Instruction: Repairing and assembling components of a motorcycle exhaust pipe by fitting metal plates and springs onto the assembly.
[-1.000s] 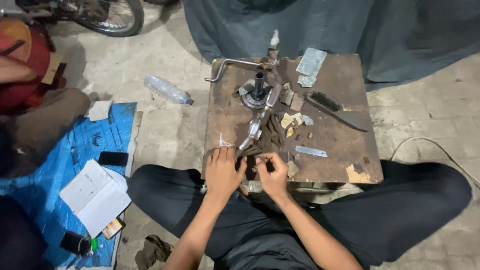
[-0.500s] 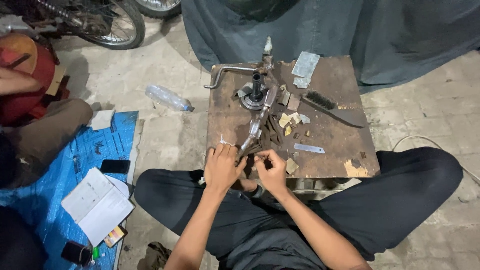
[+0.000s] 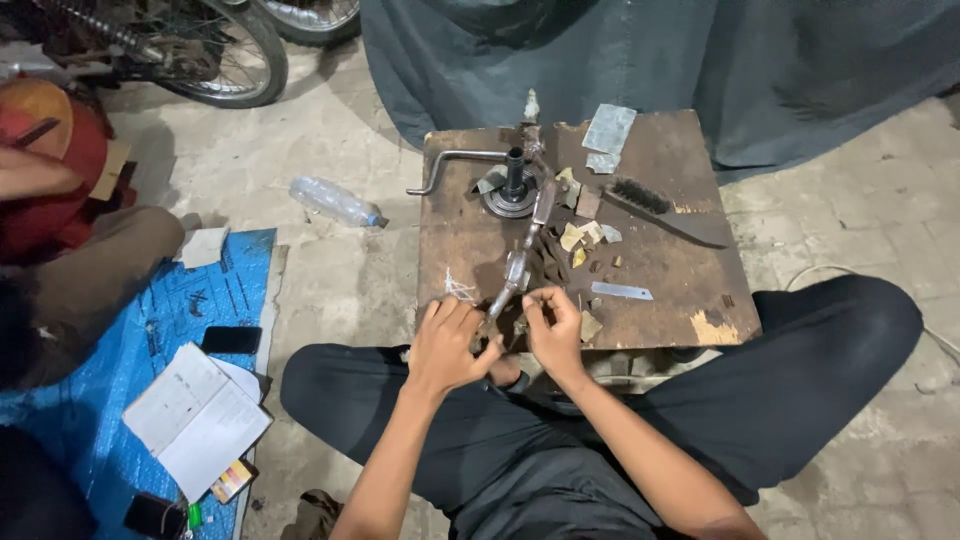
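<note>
On the wooden board [image 3: 680, 290], both hands [image 3: 500, 340] (fingers curled) pinch a metal rod [image 3: 520, 262].

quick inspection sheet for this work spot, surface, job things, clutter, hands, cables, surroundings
surface: low wooden board, worn and stained, chipped at the near right edge
job's things: long metal tool lying toward the hands; round metal part with upright post; bent metal rod
clutter: wire brush, paper scraps, flat metal strip, sandpaper pieces
grippers: left hand and right hand close together at the tool's near end; what the fingers pinch is too small to tell
cables: thin cable on the floor at right
surroundings: plastic bottle, blue tarp with notebook and phone, motorcycle wheel, dark cloth, another person seated left
</note>
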